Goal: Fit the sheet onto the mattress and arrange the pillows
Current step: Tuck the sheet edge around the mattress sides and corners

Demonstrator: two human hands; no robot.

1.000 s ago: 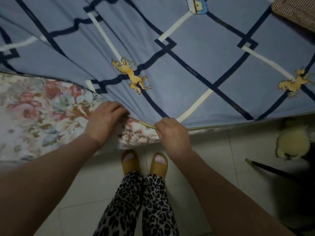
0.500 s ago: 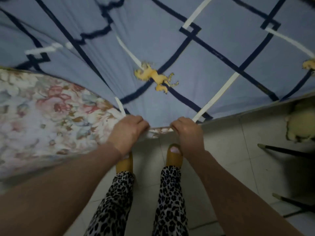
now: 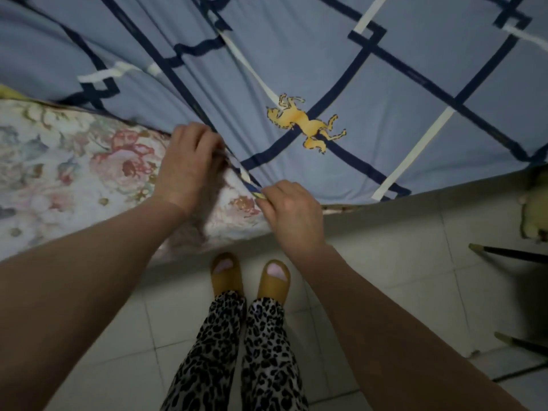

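Observation:
A blue sheet [image 3: 385, 93] with dark navy and cream lines and yellow horse prints covers most of the bed. Its near edge runs diagonally, leaving the floral mattress [image 3: 65, 179] bare at the left. My left hand [image 3: 189, 164] pinches the sheet's edge on top of the mattress. Further right, at the mattress's front edge, my right hand [image 3: 293, 215] is closed on the same hem. No pillow shows in this view.
I stand on a pale tiled floor [image 3: 385, 262], feet in yellow slippers [image 3: 225, 274] close to the bed. Thin dark legs with pale tips [image 3: 504, 253] stick in from the right. A yellowish soft object [image 3: 533, 215] lies on the floor by the bed.
My left hand has moved up and left along the hem onto the mattress top, so my hands are further apart. The view has shifted and more floral mattress shows.

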